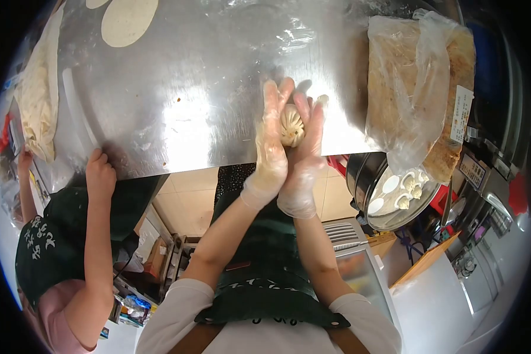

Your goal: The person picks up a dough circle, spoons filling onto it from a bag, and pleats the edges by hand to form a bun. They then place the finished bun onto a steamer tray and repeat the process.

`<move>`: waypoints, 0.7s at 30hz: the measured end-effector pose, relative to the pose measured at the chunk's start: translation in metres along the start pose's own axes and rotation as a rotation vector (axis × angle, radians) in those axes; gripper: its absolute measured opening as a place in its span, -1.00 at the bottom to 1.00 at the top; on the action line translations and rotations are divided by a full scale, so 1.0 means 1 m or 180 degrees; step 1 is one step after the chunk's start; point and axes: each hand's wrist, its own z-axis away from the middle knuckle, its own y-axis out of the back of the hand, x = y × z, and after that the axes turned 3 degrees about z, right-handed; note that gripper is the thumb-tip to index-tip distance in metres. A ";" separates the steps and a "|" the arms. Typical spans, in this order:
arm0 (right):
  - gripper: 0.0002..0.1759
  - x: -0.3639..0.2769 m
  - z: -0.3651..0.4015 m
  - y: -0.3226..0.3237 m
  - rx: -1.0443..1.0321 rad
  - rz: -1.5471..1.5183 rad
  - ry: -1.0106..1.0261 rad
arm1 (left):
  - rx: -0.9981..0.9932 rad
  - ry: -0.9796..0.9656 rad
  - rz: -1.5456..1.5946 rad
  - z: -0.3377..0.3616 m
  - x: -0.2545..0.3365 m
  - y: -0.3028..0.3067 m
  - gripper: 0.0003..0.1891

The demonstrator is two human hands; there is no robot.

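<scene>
A pleated bun (291, 126) with a gathered top sits between my two hands over the metal table. My left hand (269, 141), in a clear plastic glove, presses against the bun's left side with fingers stretched forward. From the other side my right hand (306, 147), gloved the same way, cups it with the fingers extended. The palms and wrists are close together near the table's front edge. The bun's underside is hidden.
Flat dough rounds (128, 22) lie at the far left of the metal table (212, 65). A plastic-covered block (401, 88) stands at right, above a round steamer (383, 206) holding several buns. At left, a co-worker's hand (101, 174) is beside a long pale strip (78, 109) and a large dough piece (39, 88).
</scene>
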 end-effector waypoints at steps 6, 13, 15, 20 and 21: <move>0.23 0.003 -0.010 -0.008 0.0624 0.0079 -0.0025 | 0.0249 -0.0187 0.0336 0.000 0.001 0.002 0.21; 0.22 0.009 -0.019 0.013 0.0067 0.0503 -0.0035 | 0.0149 -0.0233 0.0338 0.006 -0.004 0.001 0.20; 0.22 0.006 -0.012 0.014 0.0299 0.0523 -0.0275 | 0.0074 -0.0320 0.0258 -0.004 -0.006 0.007 0.20; 0.26 0.004 -0.014 0.005 0.0098 0.0271 -0.0334 | -0.0089 0.0110 0.0194 -0.004 0.007 0.002 0.21; 0.27 0.006 -0.014 0.011 0.0220 0.0252 -0.0199 | -0.0076 0.0102 0.0256 0.001 0.004 0.006 0.22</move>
